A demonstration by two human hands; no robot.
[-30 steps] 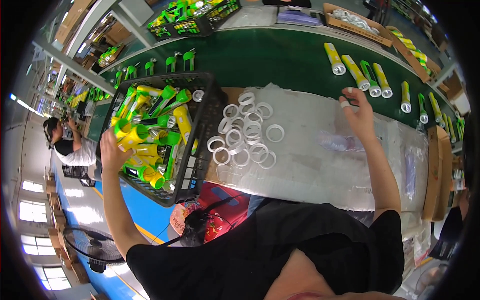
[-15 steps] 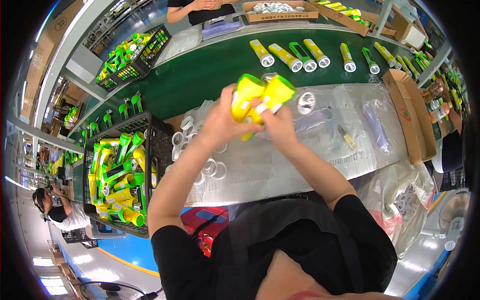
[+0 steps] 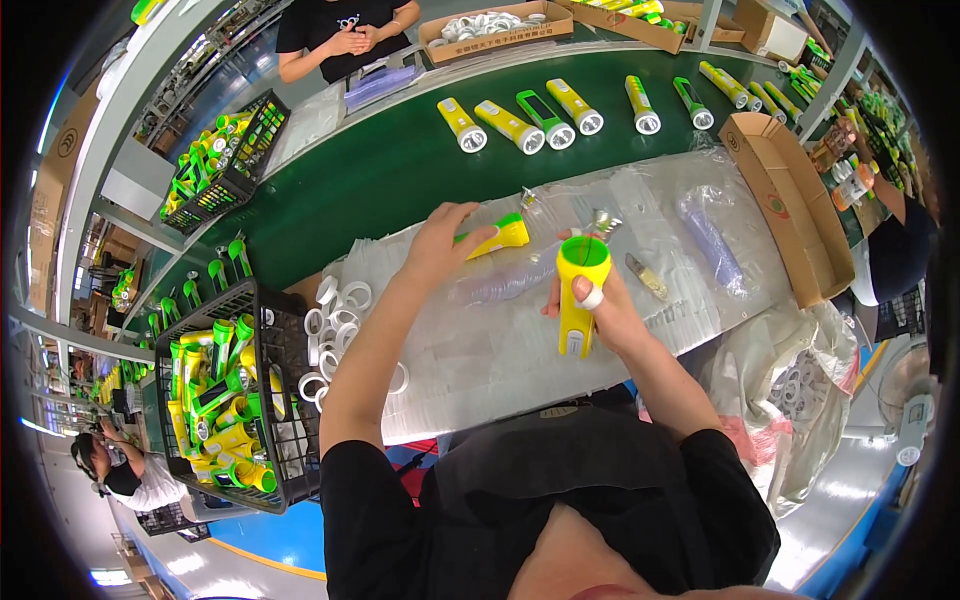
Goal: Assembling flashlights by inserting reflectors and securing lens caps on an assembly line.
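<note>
My right hand [image 3: 615, 308] is wrapped round a yellow flashlight body [image 3: 575, 320], its wide green-lined end facing up. A reflector with wires [image 3: 604, 222] hangs by that open end. A white band circles my right thumb. To the left, my left hand [image 3: 440, 245] has its fingers stretched out beside a second yellow flashlight body [image 3: 505, 234] with a green rim, which lies on the plastic-covered work surface [image 3: 480, 370]. The left thumb lies over that body's narrow part. Near its wide end is a small silvery part [image 3: 528, 200].
White rings [image 3: 335, 330] lie by a black crate [image 3: 265, 400] full of flashlight bodies. Clear lens stacks [image 3: 712, 245], a yellow-handled knife [image 3: 648, 278] and an open carton [image 3: 790, 210] are rightward. Finished-looking flashlights [image 3: 545, 120] line the green belt [image 3: 380, 190]. A person [image 3: 345, 40] stands opposite.
My hands, together around two yellow flashlight bodies before, have moved apart. One body now lies on the surface at my left hand; the other stays in my right. The view has shifted.
</note>
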